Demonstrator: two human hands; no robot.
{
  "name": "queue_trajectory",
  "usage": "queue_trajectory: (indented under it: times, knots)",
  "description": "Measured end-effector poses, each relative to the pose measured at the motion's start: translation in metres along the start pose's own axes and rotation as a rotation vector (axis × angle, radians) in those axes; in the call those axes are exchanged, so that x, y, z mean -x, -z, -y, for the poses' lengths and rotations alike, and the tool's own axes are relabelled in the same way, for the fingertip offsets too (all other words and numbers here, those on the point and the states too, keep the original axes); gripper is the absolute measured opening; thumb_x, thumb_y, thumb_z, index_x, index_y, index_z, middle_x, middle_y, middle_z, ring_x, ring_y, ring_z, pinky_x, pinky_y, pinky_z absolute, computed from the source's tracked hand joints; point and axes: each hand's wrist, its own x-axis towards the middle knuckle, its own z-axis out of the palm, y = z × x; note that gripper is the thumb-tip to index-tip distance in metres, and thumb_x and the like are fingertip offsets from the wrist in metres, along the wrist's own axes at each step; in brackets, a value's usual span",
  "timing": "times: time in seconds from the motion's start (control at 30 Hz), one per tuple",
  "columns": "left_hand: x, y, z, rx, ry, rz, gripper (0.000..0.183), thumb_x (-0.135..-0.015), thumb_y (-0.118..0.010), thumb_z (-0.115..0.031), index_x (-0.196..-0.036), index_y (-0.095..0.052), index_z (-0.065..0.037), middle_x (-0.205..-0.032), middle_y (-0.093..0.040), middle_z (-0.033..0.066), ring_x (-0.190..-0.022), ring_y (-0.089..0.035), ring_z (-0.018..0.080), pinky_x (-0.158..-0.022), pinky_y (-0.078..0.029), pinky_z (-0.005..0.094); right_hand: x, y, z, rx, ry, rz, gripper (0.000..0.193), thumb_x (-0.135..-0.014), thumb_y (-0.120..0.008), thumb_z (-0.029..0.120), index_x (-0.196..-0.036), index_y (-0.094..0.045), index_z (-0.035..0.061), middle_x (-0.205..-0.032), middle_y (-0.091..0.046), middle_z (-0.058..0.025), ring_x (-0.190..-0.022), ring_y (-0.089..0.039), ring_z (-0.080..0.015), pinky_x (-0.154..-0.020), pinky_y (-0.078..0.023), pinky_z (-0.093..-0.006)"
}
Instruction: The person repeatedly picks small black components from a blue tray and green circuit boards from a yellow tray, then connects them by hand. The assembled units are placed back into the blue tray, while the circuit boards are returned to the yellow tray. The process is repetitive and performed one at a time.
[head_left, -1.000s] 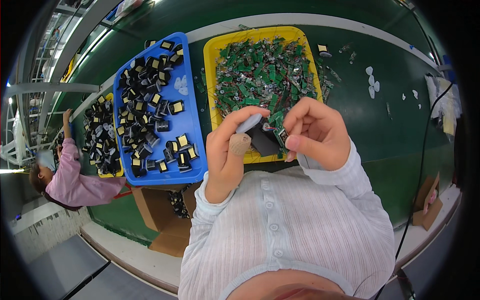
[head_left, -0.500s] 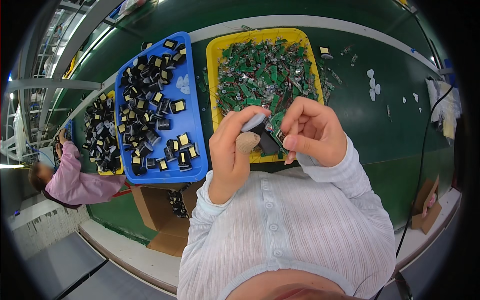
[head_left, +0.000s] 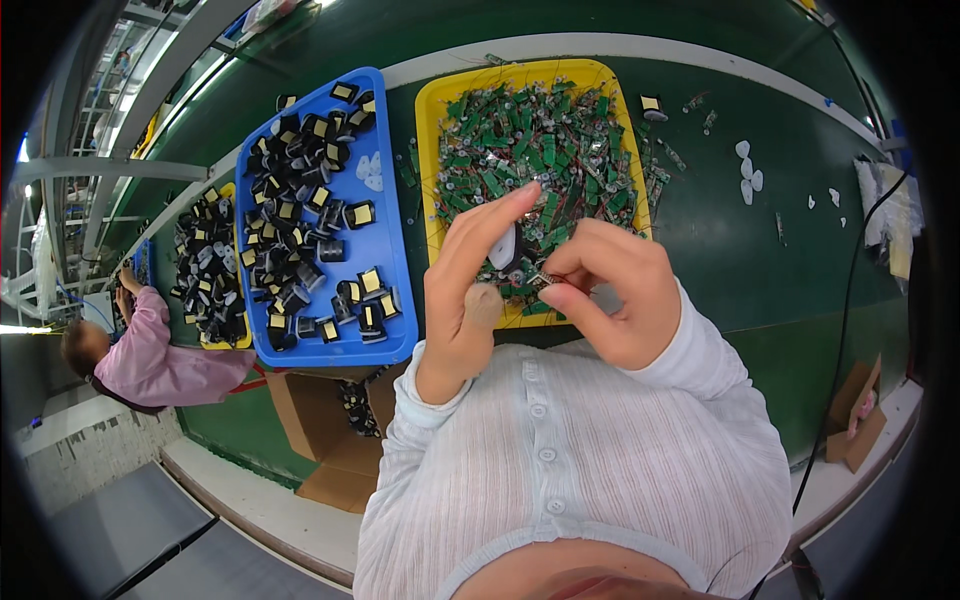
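My left hand [head_left: 462, 295], a tan cover on its thumb, holds a small black casing with a pale grey oval cap [head_left: 507, 248] between thumb and fingers. The index finger stretches up past the cap. My right hand [head_left: 622, 290] pinches a small green circuit board [head_left: 541, 277] between thumb and index finger, its inner end at the casing's lower side. Whether the board enters the casing is too small to tell. Both hands are above the near part of a yellow tray [head_left: 428, 150] heaped with green circuit boards, wires and small round parts.
On the left, a blue tray [head_left: 395, 262] holds several black casings and white caps. Farther left is another filled yellow tray [head_left: 243, 325], near a person in pink [head_left: 180, 345]. A cardboard box [head_left: 300, 410] stands below. White oval pieces [head_left: 746, 172] lie on the green table [head_left: 720, 260].
The casing has turned in my left hand, and that index finger has straightened. My right hand has shifted slightly left and down, with the board now pointing sideways at the casing.
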Motion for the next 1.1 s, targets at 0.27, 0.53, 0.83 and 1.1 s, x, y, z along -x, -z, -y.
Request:
queue_trajectory:
  times: [0.27, 0.53, 0.83, 1.1]
  knots:
    - [0.003, 0.002, -0.004, -0.08, 0.027, 0.07, 0.05, -0.073, -0.059, -0.009, -0.119, -0.046, 0.004, -0.118, -0.05, 0.0199, -0.102, -0.052, 0.0286, -0.089, -0.038, 0.0351, 0.004, -0.002, 0.006, 0.342, 0.147, -0.046, 0.012, -0.071, -0.06, 0.002, -0.079, -0.052, 0.0025, -0.07, -0.046, -0.0102, -0.06, -0.05, -0.0275, -0.052, -0.041, -0.0349]
    - [0.012, 0.013, 0.005, -0.083, 0.063, 0.018, 0.046, -0.067, -0.062, -0.002, -0.112, -0.052, 0.004, -0.111, -0.053, 0.0186, -0.092, -0.056, 0.0241, -0.081, -0.044, 0.0314, -0.004, -0.004, -0.006, 0.161, 0.034, 0.08, 0.012, -0.075, -0.056, 0.002, -0.086, -0.054, 0.0014, -0.074, -0.049, -0.0112, -0.063, -0.052, -0.0293, -0.056, -0.042, -0.0333]
    - [0.0, 0.054, 0.039, -0.554, 0.146, -0.128, 0.045, -0.068, -0.067, -0.012, -0.11, -0.055, -0.002, -0.104, -0.057, 0.0141, -0.095, -0.051, 0.0269, -0.081, -0.041, 0.0352, -0.071, 0.002, -0.042, 0.205, -0.014, 0.162, 0.014, -0.074, -0.061, 0.012, -0.084, -0.059, 0.0027, -0.074, -0.059, -0.0117, -0.067, -0.058, -0.025, -0.06, -0.046, -0.0308]
    - [0.029, 0.128, 0.097, -1.575, 0.527, -0.285, 0.033, -0.077, -0.059, -0.023, -0.109, -0.056, -0.015, -0.1, -0.054, 0.009, -0.099, -0.043, 0.0293, -0.079, -0.037, 0.0436, -0.229, 0.092, -0.177, 1.107, -0.208, -0.168, 0.017, -0.077, -0.061, 0.021, -0.089, -0.065, 0.0109, -0.088, -0.063, -0.0087, -0.082, -0.06, -0.026, -0.076, -0.046, -0.0346]
